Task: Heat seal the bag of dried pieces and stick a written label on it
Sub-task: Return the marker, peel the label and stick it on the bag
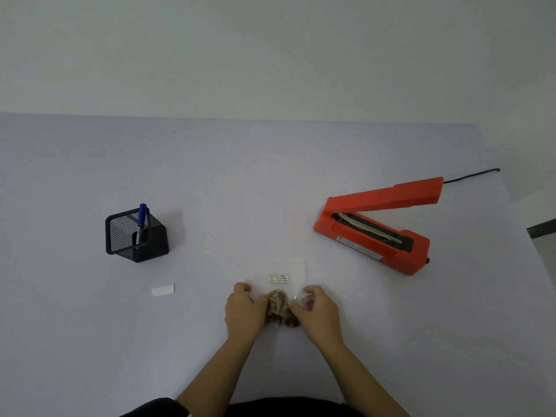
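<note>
A clear plastic bag (296, 272) lies flat on the table in front of me, with brown dried pieces (279, 308) gathered at its near end. A small written label (278, 278) is stuck on the bag above the pieces. My left hand (242, 311) presses the bag's left side and my right hand (316, 310) holds its right side, fingers curled on the plastic. The orange heat sealer (376, 227) stands at the right with its arm raised.
A black mesh pen holder (135, 236) with a blue marker (142, 218) stands at the left. A white strip of paper (162, 290) lies near it. The sealer's black cord (472, 176) runs off the table's far right edge.
</note>
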